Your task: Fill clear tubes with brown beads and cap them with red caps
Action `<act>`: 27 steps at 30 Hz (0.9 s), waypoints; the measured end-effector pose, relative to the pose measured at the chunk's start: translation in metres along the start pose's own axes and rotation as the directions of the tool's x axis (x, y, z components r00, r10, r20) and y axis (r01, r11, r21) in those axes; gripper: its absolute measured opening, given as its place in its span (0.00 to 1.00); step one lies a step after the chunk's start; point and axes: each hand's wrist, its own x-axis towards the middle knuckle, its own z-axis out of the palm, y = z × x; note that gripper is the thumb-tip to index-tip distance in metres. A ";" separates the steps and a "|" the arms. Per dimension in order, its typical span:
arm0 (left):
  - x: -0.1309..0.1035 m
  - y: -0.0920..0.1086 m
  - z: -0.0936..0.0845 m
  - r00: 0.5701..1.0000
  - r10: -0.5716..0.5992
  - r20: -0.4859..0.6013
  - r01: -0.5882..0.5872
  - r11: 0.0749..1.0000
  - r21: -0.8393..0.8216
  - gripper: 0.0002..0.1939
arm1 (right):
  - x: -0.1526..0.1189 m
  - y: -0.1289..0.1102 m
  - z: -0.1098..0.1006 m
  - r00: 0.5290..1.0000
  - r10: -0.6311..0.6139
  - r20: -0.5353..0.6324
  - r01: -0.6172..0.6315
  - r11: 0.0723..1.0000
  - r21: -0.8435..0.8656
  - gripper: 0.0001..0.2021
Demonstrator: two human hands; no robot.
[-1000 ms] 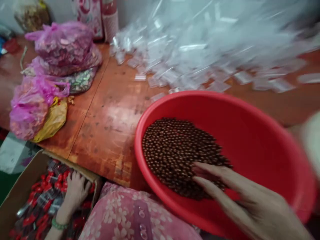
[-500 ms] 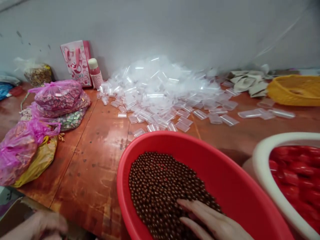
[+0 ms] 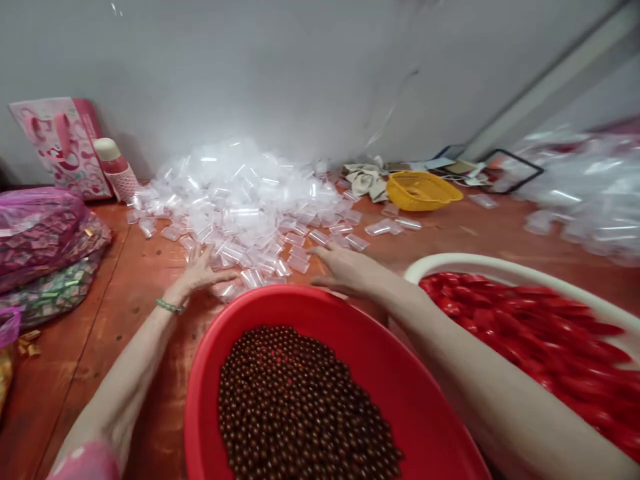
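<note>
My left hand (image 3: 203, 272) reaches to the near edge of a heap of clear plastic sleeves (image 3: 235, 200), its fingers spread and nothing held. A green bead bracelet (image 3: 170, 306) circles that wrist. On the other side, my right hand (image 3: 345, 267) is stretched out just past the rim of a red basin (image 3: 210, 347), by the heap's right part. Its fingers extend toward loose sleeves, with no object visible in them. Between my forearms, the basin holds many small, round, shiny brown balls (image 3: 300, 407), with a few red specks among them.
A white tub (image 3: 440, 263) of glossy red pieces (image 3: 530, 347) stands at right. Behind lie a yellow basket (image 3: 423, 191) and crumpled cloth (image 3: 367, 181). More clear plastic (image 3: 600, 193) is piled far right. At left are pink bags (image 3: 40, 227), a bottle (image 3: 116, 170) and a patterned bag (image 3: 63, 147).
My right hand has left the brown balls and reached forward over the basin's far rim. My left hand has moved from the lower left to the sleeves. The view has turned right.
</note>
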 end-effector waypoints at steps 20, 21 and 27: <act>-0.066 0.034 0.045 0.878 0.458 0.143 -0.474 0.874 0.112 0.26 | 0.085 -0.006 0.074 0.916 -0.339 0.217 0.286 0.928 0.241 0.50; -0.068 0.036 0.045 0.885 0.450 0.117 -0.462 0.879 0.114 0.25 | 0.088 -0.008 0.073 0.906 -0.363 0.217 0.305 0.916 0.258 0.50; -0.054 0.023 0.059 0.901 0.407 -0.151 -0.387 0.910 0.146 0.17 | 0.093 -0.024 0.057 0.843 -0.446 0.301 0.234 0.807 0.543 0.44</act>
